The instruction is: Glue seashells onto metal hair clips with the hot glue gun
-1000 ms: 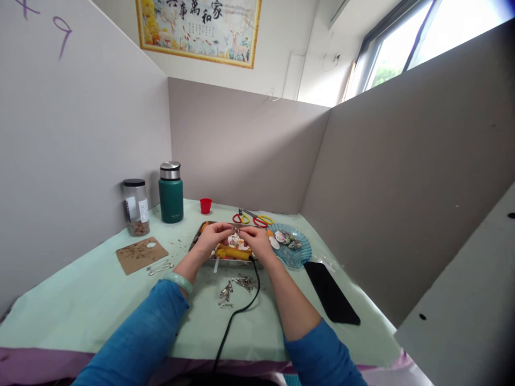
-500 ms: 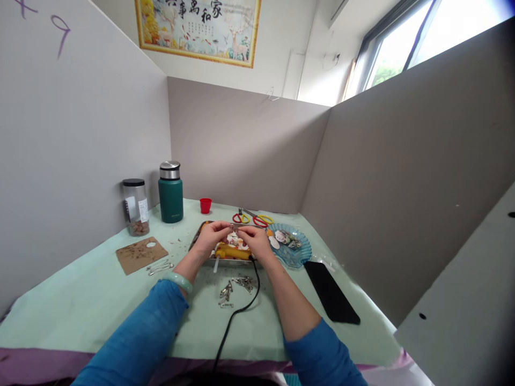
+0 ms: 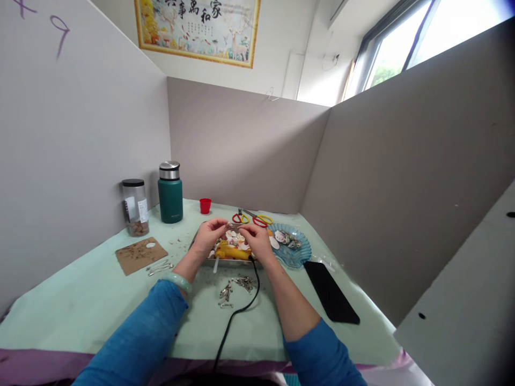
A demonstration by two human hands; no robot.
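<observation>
As before, both hands (image 3: 233,238) pinching clip (image 3: 233,227), slightly raised

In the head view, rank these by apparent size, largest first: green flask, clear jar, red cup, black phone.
1. Black phone, though it lies nearer the camera, so its lead is unsure.
2. Green flask.
3. Clear jar, somewhat shorter than the flask beside it.
4. Red cup, plainly the smallest.

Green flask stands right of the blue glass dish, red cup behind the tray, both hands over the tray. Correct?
Not quite. The head view shows the green flask far left of the blue glass dish, beside a jar. The red cup is behind the tray; left hand and right hand are over it.
</observation>
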